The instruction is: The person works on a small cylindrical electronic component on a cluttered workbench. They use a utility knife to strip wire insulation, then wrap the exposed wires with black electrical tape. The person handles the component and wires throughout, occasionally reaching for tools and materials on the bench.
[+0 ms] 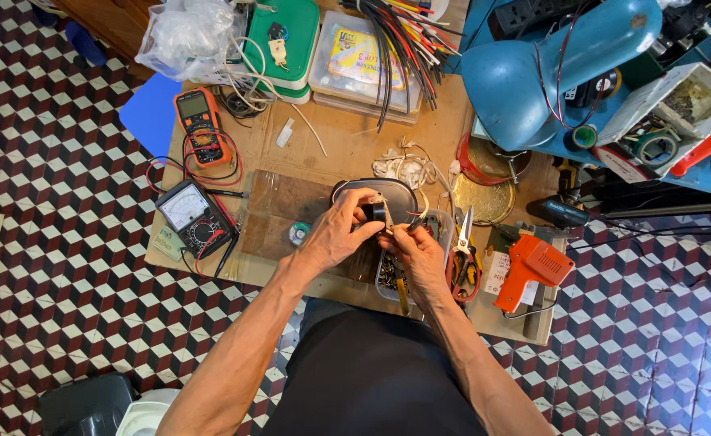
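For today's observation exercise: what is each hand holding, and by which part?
Left hand pinches a small black part by its side; right hand touches its thin wires. The exact grip cannot be told.

An orange digital multimeter (201,125) is laid at the left of the wooden surface (347,145), with a black analogue meter (194,216) just below it, red leads looped around both. A green lidded box (287,36) and a clear plastic case (359,60) are set along the far edge, beside a bundle of coloured wires (408,44). An orange soldering gun (531,270) is placed at the right edge. A blue lamp shade (533,77) is seen above a chequered tile floor (56,266).
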